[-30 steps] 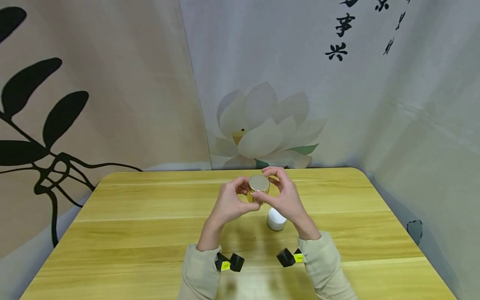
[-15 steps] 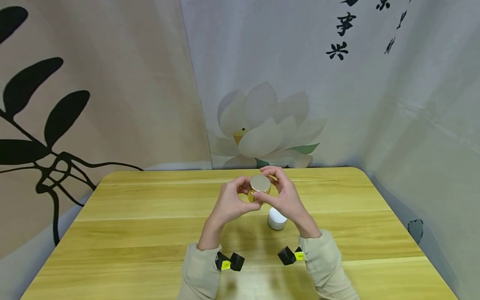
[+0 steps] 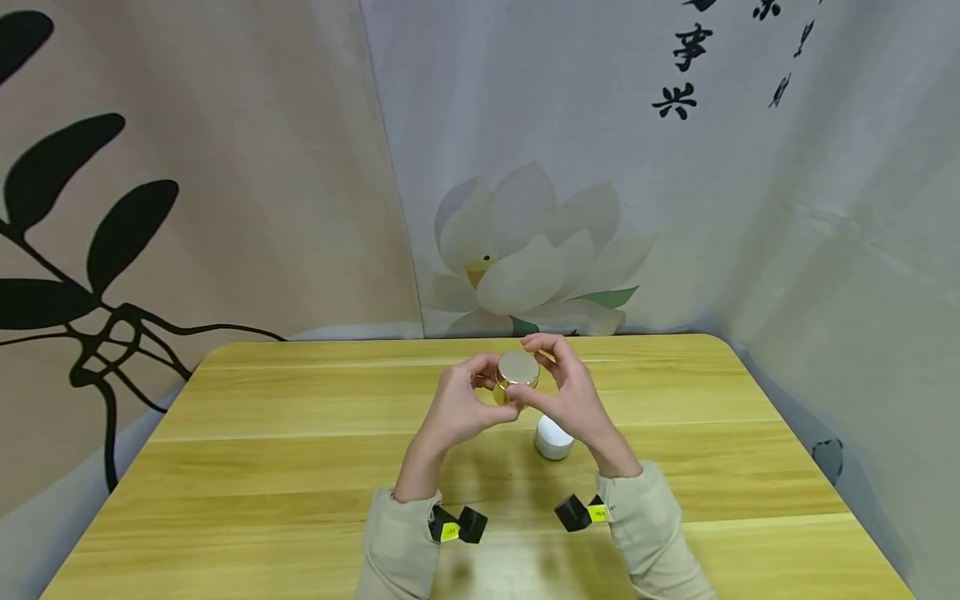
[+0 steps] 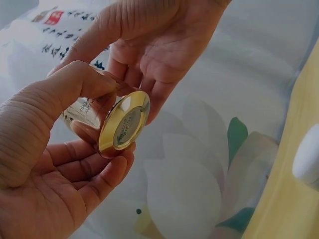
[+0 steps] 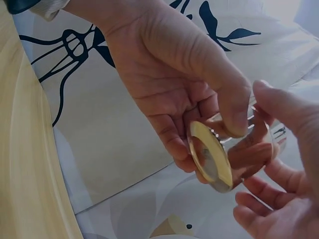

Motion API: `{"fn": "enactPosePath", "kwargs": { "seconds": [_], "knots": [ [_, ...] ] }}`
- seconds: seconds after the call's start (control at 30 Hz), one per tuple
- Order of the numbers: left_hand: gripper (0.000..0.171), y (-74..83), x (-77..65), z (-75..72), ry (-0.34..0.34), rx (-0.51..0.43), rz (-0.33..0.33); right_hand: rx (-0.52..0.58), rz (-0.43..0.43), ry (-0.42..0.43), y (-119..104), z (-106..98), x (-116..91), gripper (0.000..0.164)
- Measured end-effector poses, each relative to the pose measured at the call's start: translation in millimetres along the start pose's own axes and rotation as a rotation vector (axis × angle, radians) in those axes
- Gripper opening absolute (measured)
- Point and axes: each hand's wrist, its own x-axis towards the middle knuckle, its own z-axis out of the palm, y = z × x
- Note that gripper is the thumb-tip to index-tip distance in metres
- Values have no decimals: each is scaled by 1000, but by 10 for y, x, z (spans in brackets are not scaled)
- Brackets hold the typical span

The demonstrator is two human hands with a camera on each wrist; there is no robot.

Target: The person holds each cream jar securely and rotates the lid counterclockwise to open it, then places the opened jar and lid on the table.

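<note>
A shiny gold cosmetic jar (image 3: 518, 369) is held up over the table, its flat round top showing in the head view. My left hand (image 3: 465, 406) grips it from the left between thumb and fingers. From the other side, my right hand (image 3: 568, 398) holds it, thumb on the near side and fingers behind. In the left wrist view a gold end face of the jar (image 4: 124, 124) carries a printed oval, and small lettering shows on its side. The right wrist view shows the right thumb pressed on the mirror-like jar (image 5: 214, 154), near a gold rim.
A small white round jar (image 3: 552, 438) stands on the wooden table (image 3: 300, 467), just left of the right wrist. Behind the table's far edge hangs a cloth backdrop (image 3: 300, 167) printed with leaves, a lotus and writing.
</note>
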Motion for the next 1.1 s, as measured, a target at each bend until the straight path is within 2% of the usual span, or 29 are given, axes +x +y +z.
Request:
{"fn": "enactPosePath", "kwargs": {
  "seconds": [0.17,0.33,0.5,0.63,0.77,0.87,1.0,1.1],
  "knots": [
    [37,-6,-3,-5,5,8,3,-13,-18,-9,-2,-1,2,41],
    [36,-7,-6,-11,9,22,1,-39,-68,-65,1,-21,-5,46],
    [38,-9,-7,-12,3,2,-1,-15,-25,-16,11,-4,5,51],
    [38,-14,-4,-9,-3,-4,-4,-10,-5,7,7,9,11,45],
    [36,-18,-3,-8,-1,10,-6,-31,-43,-33,12,-4,0,41],
    [36,-21,0,-9,3,10,0,-47,-72,-65,16,-13,-5,46],
    [38,-16,3,-12,-2,-7,7,-46,-36,-53,20,2,1,53],
    [39,-15,5,-10,-9,-9,3,-46,18,-20,21,26,12,50]
  ]
}}
